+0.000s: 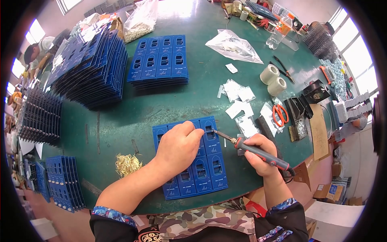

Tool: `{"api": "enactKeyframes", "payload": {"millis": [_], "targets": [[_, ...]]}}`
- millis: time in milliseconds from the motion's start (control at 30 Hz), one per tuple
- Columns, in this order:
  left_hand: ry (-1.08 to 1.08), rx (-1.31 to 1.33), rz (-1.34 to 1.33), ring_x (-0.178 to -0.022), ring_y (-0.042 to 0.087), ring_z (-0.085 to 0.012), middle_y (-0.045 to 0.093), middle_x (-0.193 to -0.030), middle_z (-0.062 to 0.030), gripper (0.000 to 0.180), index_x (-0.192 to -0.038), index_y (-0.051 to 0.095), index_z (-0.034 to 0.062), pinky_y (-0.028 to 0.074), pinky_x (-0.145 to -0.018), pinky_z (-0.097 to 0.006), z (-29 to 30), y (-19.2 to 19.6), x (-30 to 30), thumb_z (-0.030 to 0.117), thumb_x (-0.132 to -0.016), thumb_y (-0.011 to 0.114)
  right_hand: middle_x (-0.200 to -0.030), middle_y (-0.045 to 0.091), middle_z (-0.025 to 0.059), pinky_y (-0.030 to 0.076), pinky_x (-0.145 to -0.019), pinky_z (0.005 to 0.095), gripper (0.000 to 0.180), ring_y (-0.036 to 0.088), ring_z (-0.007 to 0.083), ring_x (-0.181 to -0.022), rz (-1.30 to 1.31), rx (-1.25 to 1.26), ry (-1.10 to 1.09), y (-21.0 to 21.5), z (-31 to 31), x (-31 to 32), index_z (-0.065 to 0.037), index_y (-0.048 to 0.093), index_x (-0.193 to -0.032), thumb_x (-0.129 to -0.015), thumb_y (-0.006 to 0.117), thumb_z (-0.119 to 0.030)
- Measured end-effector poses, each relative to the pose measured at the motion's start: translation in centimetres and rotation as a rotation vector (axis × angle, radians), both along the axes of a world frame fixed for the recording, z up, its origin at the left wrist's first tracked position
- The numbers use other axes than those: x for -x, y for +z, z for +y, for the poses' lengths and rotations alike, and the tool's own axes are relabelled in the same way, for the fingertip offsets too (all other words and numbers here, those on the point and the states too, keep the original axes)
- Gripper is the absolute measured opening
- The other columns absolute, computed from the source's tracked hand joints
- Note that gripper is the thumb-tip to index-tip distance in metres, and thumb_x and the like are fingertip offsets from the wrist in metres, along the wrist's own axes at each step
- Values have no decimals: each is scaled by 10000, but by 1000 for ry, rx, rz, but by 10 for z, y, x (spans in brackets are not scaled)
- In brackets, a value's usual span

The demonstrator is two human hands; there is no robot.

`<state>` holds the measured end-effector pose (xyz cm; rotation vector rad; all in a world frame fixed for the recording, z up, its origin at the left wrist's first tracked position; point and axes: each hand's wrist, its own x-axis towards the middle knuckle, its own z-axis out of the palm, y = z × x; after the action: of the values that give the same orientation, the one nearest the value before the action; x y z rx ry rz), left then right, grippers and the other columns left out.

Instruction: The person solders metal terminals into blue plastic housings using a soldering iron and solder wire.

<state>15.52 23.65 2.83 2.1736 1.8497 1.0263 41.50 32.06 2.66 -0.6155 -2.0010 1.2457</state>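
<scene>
A blue circuit board panel (pixel 189 188), divided into several units with cut-outs, lies on the green table in front of me. My right hand (pixel 261 155) grips a grey and red soldering iron (pixel 262 154) like a pen. Its metal tip meets the upper right unit of the panel. My left hand (pixel 179 145) rests over the panel's upper middle, closed, with thumb and forefinger pinched. From that pinch a short, thin silvery solder wire (pixel 208 131) reaches toward the iron's tip. The hand hides part of the panel's upper left.
Left of the panel lies a pile of small gold-coloured pins (pixel 128 164). Tall stacks of blue panels (pixel 90 68) stand at the far left. To the right are small clear bags (pixel 242 109), orange-handled scissors (pixel 280 115), pliers (pixel 284 69), white rolls (pixel 277 86) and a plastic bottle (pixel 280 32).
</scene>
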Motion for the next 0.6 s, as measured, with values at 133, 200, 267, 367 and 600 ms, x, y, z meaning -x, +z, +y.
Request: {"api": "enactKeyframes", "payload": {"millis": [133,200,267,367,600], "targets": [[-1,-8,23,-734,618,-289,591,-795,-94,128,-923,668,35,516,-626,-383,0,-1,0,27,-795,676,-857,617,102,482,-701,294,216,581,165,-742,-5,7,-7,-1,0,0,23,614,-995,-815,647,-91],[0,-12,27,-731,617,-290,590,-792,-94,129,-921,667,35,515,-623,-384,0,-1,0,25,-792,677,-861,624,107,484,-701,294,216,593,171,-753,-2,21,-4,-2,0,0,24,615,-992,-816,649,-96],[-4,-16,23,-728,616,-289,587,-788,-93,133,-920,667,35,512,-617,-386,1,-1,0,22,-788,677,-865,627,110,485,-702,294,218,597,173,-758,-6,6,2,-3,1,0,24,614,-995,-818,649,-97],[-8,-21,24,-727,616,-289,588,-788,-93,134,-918,667,34,512,-616,-385,1,-1,0,21,-785,678,-825,623,106,467,-659,292,219,585,170,-714,22,-20,2,-4,2,2,21,620,-996,-801,664,-67],[-3,-17,25,-730,617,-289,591,-790,-94,128,-912,668,35,512,-618,-386,2,-1,0,22,-785,677,-787,623,103,445,-614,290,223,572,169,-672,60,-21,-9,-5,2,3,15,629,-991,-781,683,-38]]}}
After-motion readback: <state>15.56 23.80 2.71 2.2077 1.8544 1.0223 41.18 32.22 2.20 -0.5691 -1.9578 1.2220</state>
